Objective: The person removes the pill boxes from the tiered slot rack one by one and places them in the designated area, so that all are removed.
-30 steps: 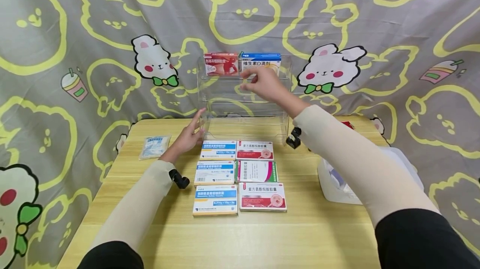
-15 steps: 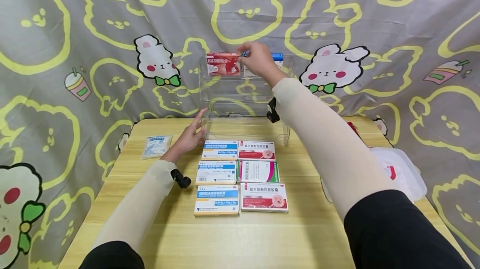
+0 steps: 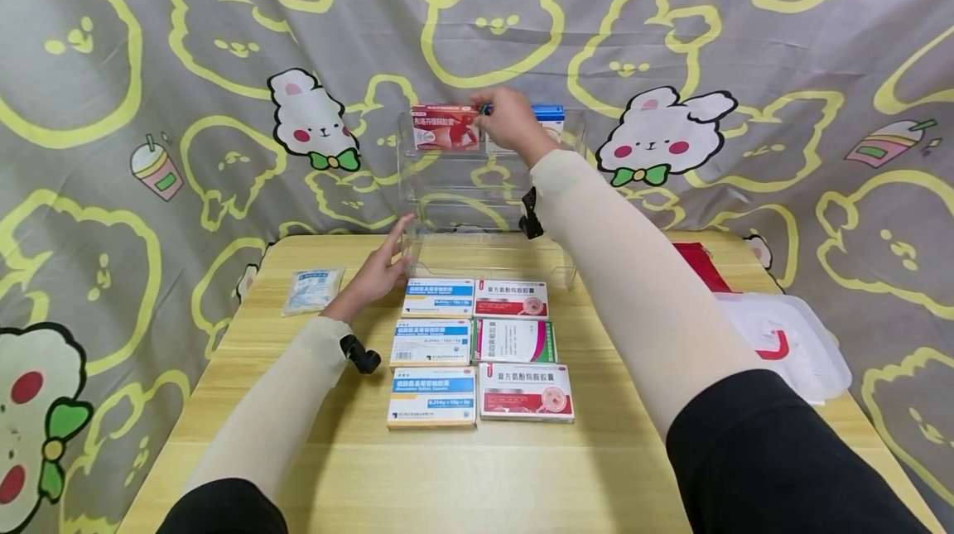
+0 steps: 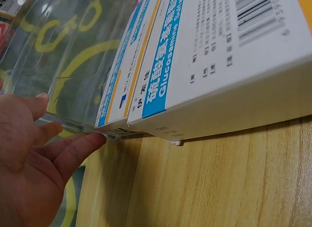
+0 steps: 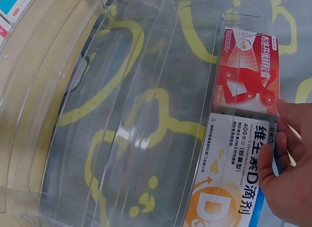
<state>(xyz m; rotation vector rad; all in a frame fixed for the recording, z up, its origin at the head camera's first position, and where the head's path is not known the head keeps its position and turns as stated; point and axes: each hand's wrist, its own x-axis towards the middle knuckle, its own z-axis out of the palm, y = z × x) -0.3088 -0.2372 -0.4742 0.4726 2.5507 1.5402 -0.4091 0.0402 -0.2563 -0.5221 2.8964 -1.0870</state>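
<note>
A clear tiered rack (image 3: 488, 223) stands at the back of the table. Its top tier carries a red medicine box (image 3: 445, 128) and, beside it, a white and blue vitamin D box (image 5: 226, 175). My right hand (image 3: 514, 122) pinches the upper edge of the vitamin D box, thumb on the front; a fingertip reaches the red box's edge. My left hand (image 3: 378, 269) touches the rack's lower left side with its fingers extended. In front of the rack, several medicine boxes lie flat in two columns, the left ones blue and white glucosamine boxes (image 3: 432, 395).
The right column holds red and white boxes (image 3: 526, 392) and a green and white box (image 3: 514, 341). At left lies a small plastic packet (image 3: 311, 291). A translucent bin (image 3: 816, 343) and a red cloth-like item (image 3: 701, 266) are at right. A patterned curtain (image 3: 648, 37) hangs behind.
My right hand has moved left and up from in front of the vitamin D box to its upper edge, near the red box. My left hand stays at the rack's side.
</note>
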